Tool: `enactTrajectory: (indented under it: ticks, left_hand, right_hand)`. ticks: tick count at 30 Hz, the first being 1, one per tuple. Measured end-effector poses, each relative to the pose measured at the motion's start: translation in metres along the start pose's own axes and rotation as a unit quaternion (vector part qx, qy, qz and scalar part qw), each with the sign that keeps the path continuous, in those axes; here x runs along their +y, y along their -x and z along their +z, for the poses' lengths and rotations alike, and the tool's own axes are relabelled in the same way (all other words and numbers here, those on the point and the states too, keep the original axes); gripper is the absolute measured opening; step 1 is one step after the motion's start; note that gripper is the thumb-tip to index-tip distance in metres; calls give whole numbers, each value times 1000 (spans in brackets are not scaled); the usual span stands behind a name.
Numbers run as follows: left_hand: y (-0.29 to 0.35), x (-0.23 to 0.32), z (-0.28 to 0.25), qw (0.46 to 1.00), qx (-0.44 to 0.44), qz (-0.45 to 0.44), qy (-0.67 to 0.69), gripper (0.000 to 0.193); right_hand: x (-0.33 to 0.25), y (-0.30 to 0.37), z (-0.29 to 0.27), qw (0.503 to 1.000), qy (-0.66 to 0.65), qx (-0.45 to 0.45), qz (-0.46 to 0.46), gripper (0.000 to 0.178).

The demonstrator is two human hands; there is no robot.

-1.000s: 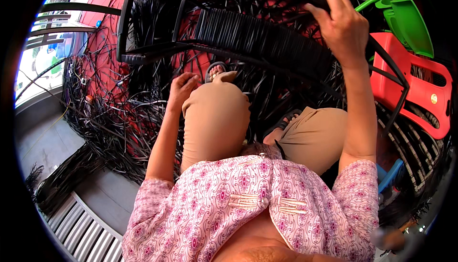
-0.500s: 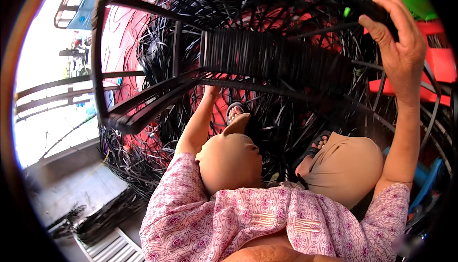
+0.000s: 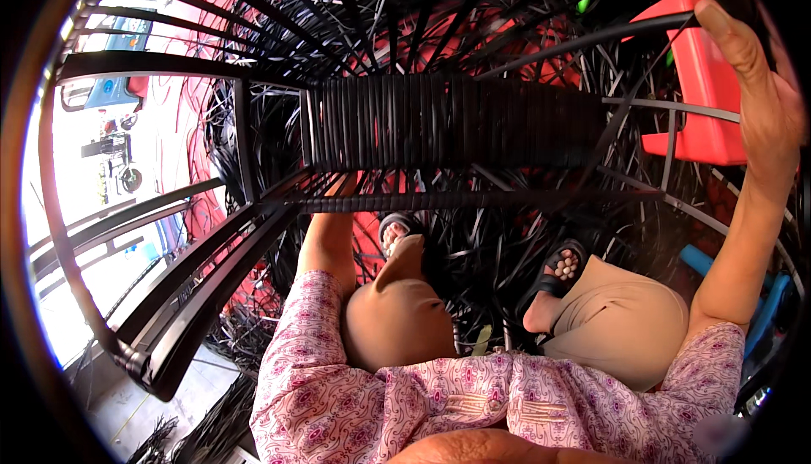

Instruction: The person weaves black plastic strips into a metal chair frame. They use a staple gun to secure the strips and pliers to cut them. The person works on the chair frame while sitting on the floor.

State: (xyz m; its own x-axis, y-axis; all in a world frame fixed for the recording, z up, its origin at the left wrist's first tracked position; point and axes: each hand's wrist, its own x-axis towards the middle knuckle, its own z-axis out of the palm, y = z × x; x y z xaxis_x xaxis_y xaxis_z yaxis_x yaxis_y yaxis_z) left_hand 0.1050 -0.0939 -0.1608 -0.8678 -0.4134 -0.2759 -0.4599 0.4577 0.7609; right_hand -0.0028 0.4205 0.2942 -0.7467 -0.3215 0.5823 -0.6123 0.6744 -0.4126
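A black chair-like frame (image 3: 274,202) fills the upper view, its rails wrapped in black strips. Across its middle runs a tightly woven panel (image 3: 456,122), with single strips (image 3: 393,16) stretched apart above it. My right hand (image 3: 764,92) is at the far upper right, thumb toward the frame's edge and fingers curled round behind the rail, partly out of sight. From below, my left forearm (image 3: 328,240) reaches up behind the panel's lower rail. The panel hides my left hand, so what it touches does not show.
Loose black strips (image 3: 473,253) lie heaped over the red floor around my sandalled feet. A red plastic stool-like piece (image 3: 705,84) is at right, with blue objects (image 3: 764,320) below it. Grey floor tiles (image 3: 139,401) show at lower left, and a parked motorbike (image 3: 127,172) stands outside.
The frame has swung nearer and spread leftward, its left corner dropping lower in view. My right hand has moved right with its edge. My left hand has gone behind the panel.
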Motion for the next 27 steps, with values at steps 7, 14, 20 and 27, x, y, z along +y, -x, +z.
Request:
enactTrajectory:
  ticks: [7, 14, 20, 27]
  left_hand:
    - [-23, 2, 14, 1000, 4, -10, 9, 24]
    - [-43, 8, 27, 1000, 2, -5, 20, 23]
    - [-61, 13, 37, 1000, -4, -1, 29, 23]
    - [-73, 14, 41, 999, -11, 1, 43, 22]
  right_hand:
    - [2, -3, -1, 1000, -3, -4, 20, 41]
    - [0, -7, -2, 999, -28, -23, 13, 32]
    - [4, -7, -6, 993, -59, -3, 100, 35]
    - [7, -10, -4, 989, -95, 10, 109, 34]
